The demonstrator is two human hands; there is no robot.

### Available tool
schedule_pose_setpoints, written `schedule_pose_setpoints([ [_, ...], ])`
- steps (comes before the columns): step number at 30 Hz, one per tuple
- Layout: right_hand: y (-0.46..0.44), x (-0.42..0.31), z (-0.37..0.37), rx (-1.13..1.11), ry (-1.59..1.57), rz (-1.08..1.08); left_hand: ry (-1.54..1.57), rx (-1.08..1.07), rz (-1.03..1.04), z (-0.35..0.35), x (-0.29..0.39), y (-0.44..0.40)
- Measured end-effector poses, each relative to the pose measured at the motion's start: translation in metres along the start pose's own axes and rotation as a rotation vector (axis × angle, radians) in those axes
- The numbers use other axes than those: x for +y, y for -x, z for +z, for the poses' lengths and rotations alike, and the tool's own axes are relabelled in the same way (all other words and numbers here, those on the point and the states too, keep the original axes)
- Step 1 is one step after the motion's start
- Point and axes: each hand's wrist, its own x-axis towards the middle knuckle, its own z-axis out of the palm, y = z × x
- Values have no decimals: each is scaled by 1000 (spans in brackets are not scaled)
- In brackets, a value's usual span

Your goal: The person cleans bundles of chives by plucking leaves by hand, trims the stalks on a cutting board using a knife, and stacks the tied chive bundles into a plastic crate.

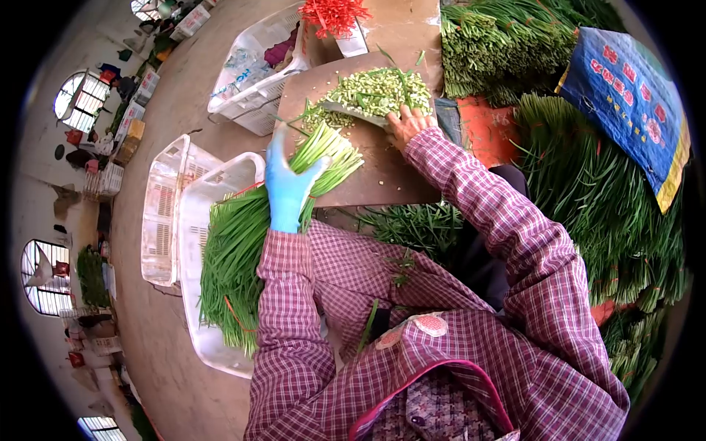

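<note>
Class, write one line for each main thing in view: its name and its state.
Long green stalks: bunched together.
Pale green chopped pieces: heaped loose.
Brown flat board: partly covered.
Grey metal knife: blade at the pieces.
Blue-gloved left hand: against the stalks, thumb spread; grip unclear.
Bare right hand: closed on the knife.
White plastic basket: partly covered by stalks.
Blue, yellow-edged printed sack: draped over green bundles.

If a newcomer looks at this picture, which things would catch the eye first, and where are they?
Probably the left hand in its bright blue glove, left of centre, holding a long bundle of green stalks. Then the right hand with a knife, beside chopped pieces on the board. Red strands at the top and a blue sack upper right also stand out.
</note>
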Motion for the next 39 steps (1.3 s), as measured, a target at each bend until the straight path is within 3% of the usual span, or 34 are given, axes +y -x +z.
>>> schedule_pose_setpoints([
  [4, 30, -11, -44, 321, -122, -184, 532, 287, -341, -39, 9, 69],
  [6, 43, -31, -60, 421, -246, -335, 674, 210, -407, -33, 2, 113],
  [10, 54, -67, -48, 347, -220, -565, 986, 61, -713, 8, 9, 161],
  [13, 30, -102, -25, 309, -154, -621, 1139, 17, -734, 21, 9, 165],
  [16, 2, -144, -27, 42, 209, -691, 1258, -101, -728, 29, 3, 164],
  [18, -18, -162, -19, 98, 250, -768, 1349, -125, -751, 34, 3, 164],
  [19, -28, -173, -22, -89, 280, -783, 1309, -138, -767, 35, 5, 165],
  [20, -33, -181, -25, -277, 313, -792, 1312, -127, -764, 38, 2, 164],
  [26, 8, -183, -71, -160, 206, -768, 1437, 59, -553, 31, -29, 150],
  [28, 26, -179, -91, -277, 83, -662, 1527, 274, -468, 22, -26, 137],
  [30, 39, -167, -95, -236, 33, -670, 1540, 429, -345, 13, -13, 120],
  [33, 53, -146, -103, -36, -252, -600, 1555, 579, -359, -3, 8, 108],
  [34, 57, -132, -102, 155, -316, -572, 1518, 587, -333, -9, 5, 105],
  [36, 66, -94, -120, 266, -759, -552, 1626, 534, -324, -28, 6, 104],
  [38, 88, -72, -134, 294, -750, -408, 1584, 529, -184, -40, -1, 101],
  [39, 93, -71, -124, 408, -848, -545, 1574, 534, -186, -45, 2, 102],
])
